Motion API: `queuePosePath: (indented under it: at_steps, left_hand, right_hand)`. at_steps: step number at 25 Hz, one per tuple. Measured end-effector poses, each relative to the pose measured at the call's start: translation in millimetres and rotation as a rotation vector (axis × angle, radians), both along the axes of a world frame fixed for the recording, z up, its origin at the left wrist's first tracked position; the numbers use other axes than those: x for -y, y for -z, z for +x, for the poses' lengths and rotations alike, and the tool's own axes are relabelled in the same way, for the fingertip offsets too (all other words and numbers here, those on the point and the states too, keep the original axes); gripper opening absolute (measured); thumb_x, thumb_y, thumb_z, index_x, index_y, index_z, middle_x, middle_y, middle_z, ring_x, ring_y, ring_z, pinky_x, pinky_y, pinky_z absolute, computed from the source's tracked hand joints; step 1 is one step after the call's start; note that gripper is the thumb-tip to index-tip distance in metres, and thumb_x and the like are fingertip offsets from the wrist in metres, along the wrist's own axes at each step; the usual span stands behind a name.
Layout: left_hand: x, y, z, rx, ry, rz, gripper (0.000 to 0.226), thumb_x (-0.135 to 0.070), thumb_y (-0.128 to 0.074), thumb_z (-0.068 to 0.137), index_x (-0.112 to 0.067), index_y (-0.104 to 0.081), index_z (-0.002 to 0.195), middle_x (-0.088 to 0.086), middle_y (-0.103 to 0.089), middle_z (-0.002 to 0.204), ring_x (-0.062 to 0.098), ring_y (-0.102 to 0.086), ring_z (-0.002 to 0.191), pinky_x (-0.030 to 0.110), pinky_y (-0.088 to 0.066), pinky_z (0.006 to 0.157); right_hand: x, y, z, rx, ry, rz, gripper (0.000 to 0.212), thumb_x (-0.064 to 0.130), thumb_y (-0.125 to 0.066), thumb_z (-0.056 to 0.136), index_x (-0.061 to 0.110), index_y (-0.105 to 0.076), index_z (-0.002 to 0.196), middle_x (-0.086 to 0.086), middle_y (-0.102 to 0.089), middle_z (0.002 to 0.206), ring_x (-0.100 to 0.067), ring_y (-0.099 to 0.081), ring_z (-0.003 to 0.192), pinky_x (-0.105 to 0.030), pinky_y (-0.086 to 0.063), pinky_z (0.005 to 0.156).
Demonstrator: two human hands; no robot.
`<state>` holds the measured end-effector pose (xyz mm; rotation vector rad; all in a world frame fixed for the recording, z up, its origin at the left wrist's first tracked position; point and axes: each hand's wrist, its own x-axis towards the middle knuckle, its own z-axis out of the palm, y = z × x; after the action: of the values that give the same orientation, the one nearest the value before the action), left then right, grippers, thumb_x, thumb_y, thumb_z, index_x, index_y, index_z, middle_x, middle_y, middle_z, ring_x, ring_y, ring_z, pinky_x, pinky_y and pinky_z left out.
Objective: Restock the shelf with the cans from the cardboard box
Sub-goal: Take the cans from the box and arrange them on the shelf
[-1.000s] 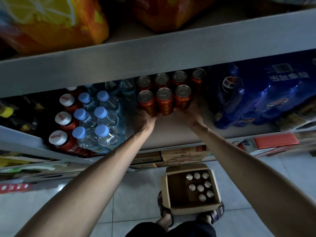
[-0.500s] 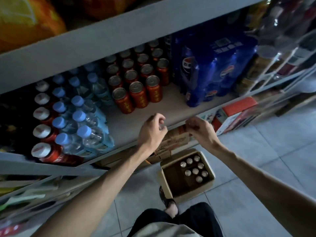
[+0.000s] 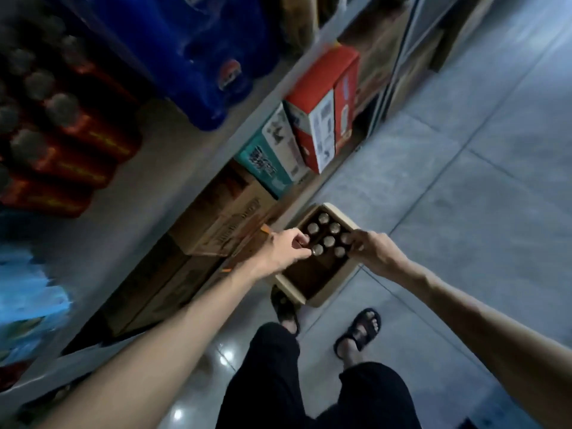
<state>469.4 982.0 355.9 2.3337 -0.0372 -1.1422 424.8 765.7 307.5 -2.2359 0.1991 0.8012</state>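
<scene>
now left hand [image 3: 286,247], right hand [image 3: 370,249] perhaps on cans [image 3: 328,241], inside box [image 3: 320,297] rim

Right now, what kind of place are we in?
Probably a small shop or its stockroom. A metal shelf holds rows of red cans beside blue shrink-wrapped soda packs. Cartons sit underneath, and an open cardboard box holding more cans stands on the tiled floor.

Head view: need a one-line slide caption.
Left hand and right hand reach for cans in the cardboard box beside the shelf.
</scene>
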Motion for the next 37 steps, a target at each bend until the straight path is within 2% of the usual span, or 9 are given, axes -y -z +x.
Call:
queuePosePath:
  at_steps: [6, 11, 14, 17, 23, 29, 31, 35, 37]
  left_hand:
    - [-8.9, 224.9, 15.4, -0.105, -0.136, 0.044, 0.024, -0.015, -0.069, 0.083, -0.008, -0.065, 0.106, 0.012, -0.07, 0.096, 0.025, -0.066, 0.088, 0.034, -0.051, 0.083]
    - [-49.0, 430.6, 16.0, -0.156, -0.289, 0.071, 0.023, -0.005, -0.065, 0.087, -0.003, -0.062, 0.11, 0.012, -0.063, 0.094, 0.02, -0.063, 0.076, 0.015, -0.045, 0.056]
    - [-71.4, 504.8, 4.0, -0.171, -0.372, 0.071, 0.025, -0.004, -0.065, 0.087, -0.002, -0.062, 0.111, 0.012, -0.063, 0.095, 0.021, -0.064, 0.079, 0.011, -0.048, 0.054]
    - [-84.8, 558.7, -8.6, -0.199, -0.395, 0.043, 0.025, -0.004, -0.068, 0.084, -0.006, -0.062, 0.108, 0.007, -0.066, 0.089, 0.024, -0.066, 0.084, 0.027, -0.049, 0.072]
    - [-88.0, 585.1, -16.7, -0.174, -0.397, -0.005, 0.053, -0.002, -0.079, 0.071, -0.021, -0.054, 0.114, 0.007, -0.064, 0.119, 0.018, -0.061, 0.103, 0.036, -0.051, 0.093]
    - [-72.1, 532.1, -16.0, -0.085, -0.02, -0.057, 0.106, -0.034, -0.087, 0.053, -0.034, -0.03, 0.143, -0.013, -0.053, 0.132, 0.007, -0.049, 0.118, 0.011, -0.035, 0.09]
    - [-63.7, 514.3, -11.4, -0.095, 0.018, -0.089, 0.104, -0.043, -0.089, 0.045, -0.043, -0.035, 0.134, -0.027, -0.058, 0.108, -0.006, -0.053, 0.098, -0.005, -0.035, 0.073]
    - [-62.1, 494.3, 0.7, -0.08, -0.059, -0.085, 0.077, -0.054, -0.083, 0.039, -0.044, -0.049, 0.107, -0.024, -0.063, 0.09, -0.016, -0.058, 0.084, -0.002, -0.04, 0.063]
    - [-72.7, 497.5, 5.9, -0.066, -0.139, -0.063, 0.066, -0.048, -0.088, 0.046, -0.035, -0.052, 0.1, -0.017, -0.062, 0.09, -0.014, -0.058, 0.078, 0.002, -0.041, 0.06]
  right_hand:
    - [-9.3, 225.1, -3.6, -0.009, -0.237, -0.238, 0.042, 0.027, -0.067, 0.083, 0.021, -0.057, 0.124, -0.002, -0.062, 0.122, -0.028, -0.062, 0.107, -0.033, -0.048, 0.077]
    - [-71.2, 452.9, 1.2, 0.097, -0.547, -0.392, 0.071, 0.031, -0.067, 0.083, 0.016, -0.037, 0.145, -0.006, -0.044, 0.147, -0.026, -0.044, 0.133, -0.039, -0.04, 0.106]
    - [-106.6, 540.5, 3.7, 0.249, -0.598, -0.493, 0.049, 0.024, -0.043, 0.096, 0.011, -0.037, 0.144, -0.01, -0.047, 0.142, -0.026, -0.045, 0.131, -0.037, -0.029, 0.112]
    - [-124.9, 600.4, 7.4, 0.422, -0.558, -0.584, 0.035, 0.021, -0.04, 0.099, 0.013, -0.058, 0.128, -0.008, -0.066, 0.118, -0.023, -0.062, 0.11, -0.033, -0.041, 0.102]
    - [-120.9, 607.3, 24.4, 0.387, -0.612, -0.544, 0.033, 0.021, -0.044, 0.094, 0.007, -0.055, 0.121, -0.013, -0.062, 0.115, -0.03, -0.058, 0.108, -0.038, -0.04, 0.098]
    - [-91.9, 489.3, 26.0, -0.053, -0.08, 0.255, 0.071, 0.041, -0.085, 0.058, 0.02, -0.054, 0.119, 0.002, -0.067, 0.098, -0.015, -0.065, 0.087, -0.026, -0.05, 0.07]
    - [-87.0, 461.8, 31.6, -0.167, -0.034, 0.394, 0.064, 0.037, -0.086, 0.061, 0.021, -0.057, 0.116, 0.003, -0.07, 0.098, -0.013, -0.067, 0.089, -0.031, -0.056, 0.078]
    - [-81.9, 458.2, 44.1, -0.346, 0.165, 0.654, 0.049, 0.04, -0.082, 0.076, 0.015, -0.063, 0.113, -0.006, -0.071, 0.108, -0.021, -0.069, 0.1, -0.036, -0.058, 0.087]
    - [-88.1, 481.3, 52.7, -0.187, 0.205, 0.462, 0.048, 0.048, -0.073, 0.083, 0.016, -0.064, 0.116, -0.003, -0.07, 0.111, -0.021, -0.068, 0.103, -0.035, -0.057, 0.084]
